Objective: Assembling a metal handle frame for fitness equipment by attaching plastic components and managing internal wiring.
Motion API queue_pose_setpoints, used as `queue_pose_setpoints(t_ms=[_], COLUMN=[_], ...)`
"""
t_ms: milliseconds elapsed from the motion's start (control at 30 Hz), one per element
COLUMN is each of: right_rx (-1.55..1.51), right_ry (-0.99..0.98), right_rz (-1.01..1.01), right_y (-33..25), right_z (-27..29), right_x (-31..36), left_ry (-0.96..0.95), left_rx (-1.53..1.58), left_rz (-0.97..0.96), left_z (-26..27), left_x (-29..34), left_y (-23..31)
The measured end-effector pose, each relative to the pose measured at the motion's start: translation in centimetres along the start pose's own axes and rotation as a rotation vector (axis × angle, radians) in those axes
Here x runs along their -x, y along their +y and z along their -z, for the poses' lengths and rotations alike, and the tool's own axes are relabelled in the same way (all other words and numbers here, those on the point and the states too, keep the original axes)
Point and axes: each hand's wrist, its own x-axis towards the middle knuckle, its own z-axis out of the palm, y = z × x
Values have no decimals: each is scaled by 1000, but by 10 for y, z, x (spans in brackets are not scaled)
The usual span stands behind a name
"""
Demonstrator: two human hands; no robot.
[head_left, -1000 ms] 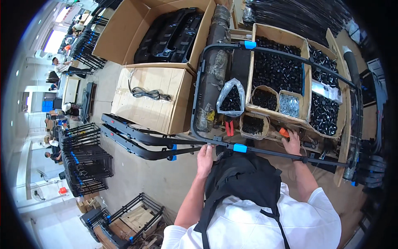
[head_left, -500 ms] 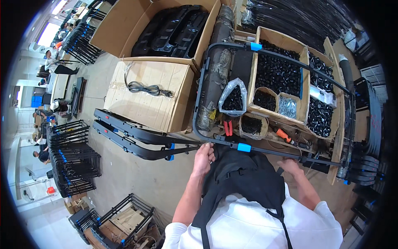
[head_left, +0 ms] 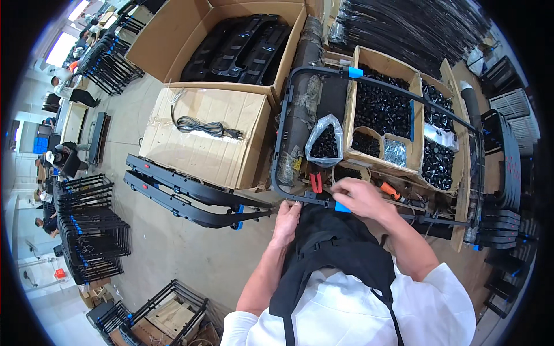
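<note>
A black tubular frame (head_left: 281, 132) with rounded corners and blue sleeves lies across the parts bench. My left hand (head_left: 287, 219) is closed at its near left corner, fingers wrapped on the near bar. Above that bar, beside a blue sleeve (head_left: 342, 206), my right hand (head_left: 365, 199) hovers with bent fingers apart. It partly covers a small round tub (head_left: 348, 172) of dark parts. Just left of its fingertips stand red-handled pliers (head_left: 315, 182). To its right lies an orange-handled tool (head_left: 390, 190). A clear bag of black parts (head_left: 324, 141) sits inside the frame.
A wooden tray (head_left: 350, 115) holds black caps and screws. On the left, a closed carton (head_left: 202, 153) carries a coiled cable (head_left: 199, 126); behind it an open carton (head_left: 173, 63) holds black panels. Curved black arms (head_left: 190, 196) jut out beside my left hand. Stacked frames (head_left: 89, 230) stand further left.
My right hand has left the frame's near bar at the right and moved left and up, over the small tub. My left hand stays at the corner.
</note>
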Motion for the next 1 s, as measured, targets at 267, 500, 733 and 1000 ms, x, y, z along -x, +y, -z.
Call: queue_pose_setpoints(t_ms=[267, 500, 733, 1000], right_rx=[-22, -87, -144, -239], right_ry=[-126, -357, -374, 102], right_rz=[-39, -129, -83, -197], right_y=[18, 19, 15, 33], right_z=[-80, -84, -90, -112], right_x=[-86, -99, -111, -106], left_ry=[-56, -118, -181, -329], left_rx=[305, 571, 574, -105], left_rz=[82, 105, 83, -2], left_z=[9, 5, 7, 49], left_x=[-10, -10, -16, -9], left_y=[-2, -5, -2, -32])
